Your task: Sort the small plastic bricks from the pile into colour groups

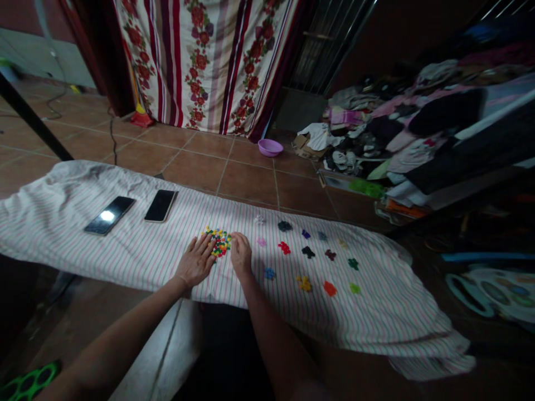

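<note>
A mixed pile of small coloured pieces, yellow, red, green, white and blue, lies on a striped cloth. My left hand rests flat at the pile's left side, fingers spread and touching the pieces. At the right edge of the pile is my right hand, fingers curled with thumb and forefinger together; what they pinch, if anything, is too small to make out. To the right sit small single-colour heaps, among them a red heap, a blue heap, a yellow heap and an orange heap.
Two phones, one with a bright reflection and a dark-screened phone, lie on the cloth's left part. Beyond it, a purple basin stands on the tiled floor before a floral curtain. Piled clothes are at the right.
</note>
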Demonstrator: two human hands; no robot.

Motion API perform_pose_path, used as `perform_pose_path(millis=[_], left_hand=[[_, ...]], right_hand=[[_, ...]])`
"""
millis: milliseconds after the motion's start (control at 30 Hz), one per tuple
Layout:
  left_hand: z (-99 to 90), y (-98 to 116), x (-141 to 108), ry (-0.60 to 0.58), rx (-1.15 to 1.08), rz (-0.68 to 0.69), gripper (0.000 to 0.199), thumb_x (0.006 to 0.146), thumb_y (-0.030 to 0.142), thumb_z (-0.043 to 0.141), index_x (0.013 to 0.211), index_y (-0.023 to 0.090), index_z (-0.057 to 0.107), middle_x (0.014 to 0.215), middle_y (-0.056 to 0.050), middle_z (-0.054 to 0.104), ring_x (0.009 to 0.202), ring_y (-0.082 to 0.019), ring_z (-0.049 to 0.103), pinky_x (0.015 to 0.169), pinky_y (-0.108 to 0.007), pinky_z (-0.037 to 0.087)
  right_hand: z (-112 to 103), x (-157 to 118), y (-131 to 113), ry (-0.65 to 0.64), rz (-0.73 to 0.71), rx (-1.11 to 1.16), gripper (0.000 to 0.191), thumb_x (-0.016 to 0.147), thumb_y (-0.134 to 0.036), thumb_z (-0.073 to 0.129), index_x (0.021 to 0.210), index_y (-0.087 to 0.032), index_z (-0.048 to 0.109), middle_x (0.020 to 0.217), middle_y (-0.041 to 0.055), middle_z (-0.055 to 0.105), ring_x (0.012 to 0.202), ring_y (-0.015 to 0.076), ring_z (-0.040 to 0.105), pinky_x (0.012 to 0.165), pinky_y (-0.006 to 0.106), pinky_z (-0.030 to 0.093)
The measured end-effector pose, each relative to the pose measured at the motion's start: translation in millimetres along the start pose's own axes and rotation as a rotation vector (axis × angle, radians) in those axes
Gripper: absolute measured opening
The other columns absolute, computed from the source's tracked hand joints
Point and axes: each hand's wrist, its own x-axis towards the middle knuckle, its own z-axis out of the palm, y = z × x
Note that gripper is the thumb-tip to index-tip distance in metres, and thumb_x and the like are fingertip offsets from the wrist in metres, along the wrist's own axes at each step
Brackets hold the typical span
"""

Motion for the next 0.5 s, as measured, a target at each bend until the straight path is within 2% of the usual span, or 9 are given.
perform_pose_path(millis=[167, 300, 400, 500], left_hand=[[2.3, -2.3, -0.5, 0.013, -0.002, -0.024, 0.055, 0.096, 0.034, 0.028, 0.147, 0.015, 0.034, 0.150, -0.010, 0.039, 0.143, -0.024, 0.031, 0.115, -0.045, 0.029], [7.2, -3.8, -1.0, 0.054, -0.015, -0.054, 0.056, 0.095, 0.035, 0.029, 0.147, 0.012, 0.032, 0.151, -0.013, 0.037, 0.144, -0.024, 0.029, 0.115, -0.044, 0.030], [9.8, -4.3, -1.2, 0.097, -0.041, -0.060, 0.056, 0.095, 0.034, 0.028, 0.146, 0.011, 0.032, 0.151, -0.015, 0.037, 0.144, -0.024, 0.028, 0.114, -0.046, 0.032], [9.3, -4.1, -1.3, 0.120, -0.063, -0.058, 0.054, 0.095, 0.033, 0.029, 0.145, 0.012, 0.033, 0.151, -0.015, 0.037, 0.145, -0.024, 0.024, 0.114, -0.047, 0.032]], right_hand=[[-1.1, -2.3, -0.1, -0.120, -0.089, -0.015, 0.029, 0.089, -0.027, 0.045, 0.101, -0.024, 0.071, 0.110, 0.0084, 0.066, 0.107, 0.0212, 0.059, 0.100, 0.041, 0.046], [-2.6, 0.6, 1.5, -0.061, -0.044, -0.002, 0.026, 0.086, -0.029, 0.048, 0.094, -0.024, 0.073, 0.110, 0.0087, 0.064, 0.107, 0.0220, 0.058, 0.100, 0.042, 0.047], [-6.7, 7.1, -19.4, -0.014, -0.006, 0.026, 0.024, 0.084, -0.031, 0.051, 0.091, -0.022, 0.073, 0.109, 0.0099, 0.063, 0.106, 0.0229, 0.058, 0.093, 0.041, 0.051], [-17.0, 6.0, -58.2, -0.042, -0.025, 0.118, 0.026, 0.087, -0.034, 0.050, 0.096, -0.022, 0.071, 0.107, 0.0098, 0.062, 0.101, 0.0234, 0.060, 0.087, 0.040, 0.053]])
